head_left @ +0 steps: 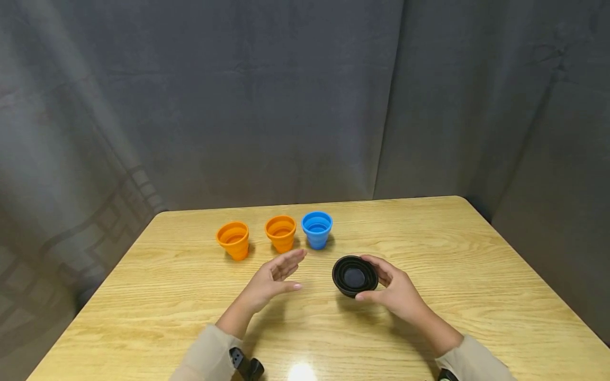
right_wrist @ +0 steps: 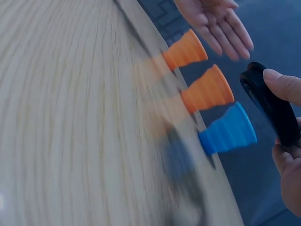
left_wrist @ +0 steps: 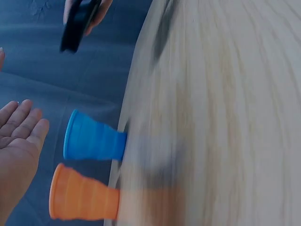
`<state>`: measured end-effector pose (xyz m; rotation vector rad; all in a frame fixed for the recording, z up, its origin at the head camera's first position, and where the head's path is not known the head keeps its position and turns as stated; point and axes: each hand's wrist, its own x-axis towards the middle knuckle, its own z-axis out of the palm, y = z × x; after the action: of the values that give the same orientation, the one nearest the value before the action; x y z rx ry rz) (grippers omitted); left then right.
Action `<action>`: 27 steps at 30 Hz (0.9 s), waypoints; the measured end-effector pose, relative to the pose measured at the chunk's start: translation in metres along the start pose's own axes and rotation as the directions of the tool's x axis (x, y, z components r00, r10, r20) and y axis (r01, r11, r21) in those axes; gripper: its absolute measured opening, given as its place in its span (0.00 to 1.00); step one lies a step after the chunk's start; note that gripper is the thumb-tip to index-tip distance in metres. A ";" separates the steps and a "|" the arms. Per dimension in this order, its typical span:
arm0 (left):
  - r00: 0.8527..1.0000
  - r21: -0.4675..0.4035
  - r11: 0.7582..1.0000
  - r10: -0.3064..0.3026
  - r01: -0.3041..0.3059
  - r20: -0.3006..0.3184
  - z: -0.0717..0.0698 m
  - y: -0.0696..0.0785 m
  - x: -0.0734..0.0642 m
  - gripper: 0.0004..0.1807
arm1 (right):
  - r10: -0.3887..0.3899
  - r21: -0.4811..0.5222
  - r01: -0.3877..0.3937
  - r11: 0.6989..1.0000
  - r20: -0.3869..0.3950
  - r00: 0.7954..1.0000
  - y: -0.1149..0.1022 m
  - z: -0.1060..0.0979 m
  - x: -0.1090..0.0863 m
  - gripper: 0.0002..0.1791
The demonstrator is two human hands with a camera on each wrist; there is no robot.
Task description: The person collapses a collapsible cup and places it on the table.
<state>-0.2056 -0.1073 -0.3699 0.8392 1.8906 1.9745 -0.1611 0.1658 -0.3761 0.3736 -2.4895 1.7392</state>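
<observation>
My right hand (head_left: 395, 288) grips a black collapsible cup (head_left: 354, 276) by its right side, thumb at the near rim and fingers at the far side. The cup is folded flat, as its thin edge-on shape in the right wrist view shows, and it hangs above the table. My left hand (head_left: 269, 280) is held in the air to the left of it, fingers straight and thumb apart, with nothing in it. Beyond the hands stand a blue cup (head_left: 316, 230), an orange cup (head_left: 280, 234) and a second orange cup (head_left: 233, 241), all upright and unfolded.
The wooden table (head_left: 476, 264) has rounded far corners. A dark grey curtain (head_left: 262, 106) hangs behind it and along both sides. A black strap device (head_left: 245, 364) sits on the left sleeve, and a bright light reflection shows at the table's near edge.
</observation>
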 end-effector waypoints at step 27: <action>0.955 0.210 0.974 -0.025 0.090 -0.296 -0.058 0.012 -0.024 0.36 | 0.200 -0.109 -0.207 0.972 -0.073 0.977 0.039 -0.074 -0.032 0.42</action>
<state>-0.2177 -0.1697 -0.3616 0.5586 2.3078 1.9669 -0.1448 0.2518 -0.3921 0.0561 -2.6496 1.6323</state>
